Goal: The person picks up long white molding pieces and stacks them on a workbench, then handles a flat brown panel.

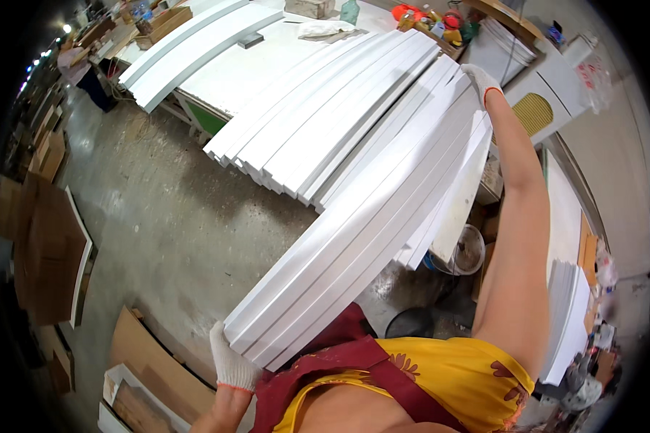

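In the head view, the person carries a bundle of long white boards (361, 231) that runs diagonally from the lower left of the frame to the upper right. The left hand (231, 357), in a white knitted glove, is at the lower left and supports the near end of the bundle from below; its fingers are curled and pressed together against the end of the boards, though the fingertips are hidden under the wood. The right hand (482, 81), also gloved, reaches far up to the upper right and lies on the upper edge of the bundle; I cannot tell if its fingers are spread or closed around the edge, because only the back of the glove shows. The bundle passes just above a stack of white boards (325, 115) that rests on the white worktable (224, 76) in the upper centre. In the lower right centre a plastic bucket (467, 249) stands on the floor, and at the left side brown panels (47, 245) lean together. In my judgement the risk is that the boards in the bundle are loose against each other, so one could slide out toward the concrete floor (166, 216) if the bundle tilts, or the far end could strike the resting stack.
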Motion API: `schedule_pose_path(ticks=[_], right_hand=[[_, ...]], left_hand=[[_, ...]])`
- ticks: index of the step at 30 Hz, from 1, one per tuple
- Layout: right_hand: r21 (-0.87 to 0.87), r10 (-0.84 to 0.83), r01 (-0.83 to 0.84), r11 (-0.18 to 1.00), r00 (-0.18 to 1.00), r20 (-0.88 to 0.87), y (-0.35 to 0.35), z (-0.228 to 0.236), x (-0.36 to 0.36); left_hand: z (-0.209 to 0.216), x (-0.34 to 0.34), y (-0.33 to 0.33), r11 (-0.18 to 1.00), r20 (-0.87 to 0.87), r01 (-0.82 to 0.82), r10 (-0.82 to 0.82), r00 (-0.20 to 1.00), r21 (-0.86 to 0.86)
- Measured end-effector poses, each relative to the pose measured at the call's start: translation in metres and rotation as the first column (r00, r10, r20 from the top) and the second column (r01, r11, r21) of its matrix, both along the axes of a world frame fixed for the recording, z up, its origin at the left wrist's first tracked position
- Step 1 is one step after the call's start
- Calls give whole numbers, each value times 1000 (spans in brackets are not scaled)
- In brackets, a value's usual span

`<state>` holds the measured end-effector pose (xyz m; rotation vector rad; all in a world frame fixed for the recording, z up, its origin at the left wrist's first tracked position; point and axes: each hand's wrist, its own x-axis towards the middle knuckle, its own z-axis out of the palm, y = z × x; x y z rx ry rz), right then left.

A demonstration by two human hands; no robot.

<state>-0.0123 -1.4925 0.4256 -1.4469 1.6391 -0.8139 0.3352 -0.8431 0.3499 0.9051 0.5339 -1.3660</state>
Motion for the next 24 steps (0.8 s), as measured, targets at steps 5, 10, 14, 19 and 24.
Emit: schedule_pose_path(ticks=[5, 10, 14, 19, 24], right_hand=[[-70, 240, -249, 966, 964, -112, -73, -66, -2], [-149, 120, -347, 926, 646, -754, -40, -77, 29], [-296, 2, -235, 926, 787, -617, -15, -74, 27], [-511, 101, -200, 836, 972, -214, 3, -93, 2], [-434, 97, -199, 879, 964, -246, 104, -59, 30]], left_hand=[[13, -29, -63, 997, -47, 24, -20, 999, 78], [24, -50, -125, 985, -156, 147, -159, 975, -86], [7, -66, -164, 970, -190, 161, -195, 962, -183], [1, -84, -208, 907, -300, 108, -244, 922, -407], [-6, -73, -202, 928, -378, 74, -221, 899, -366]])
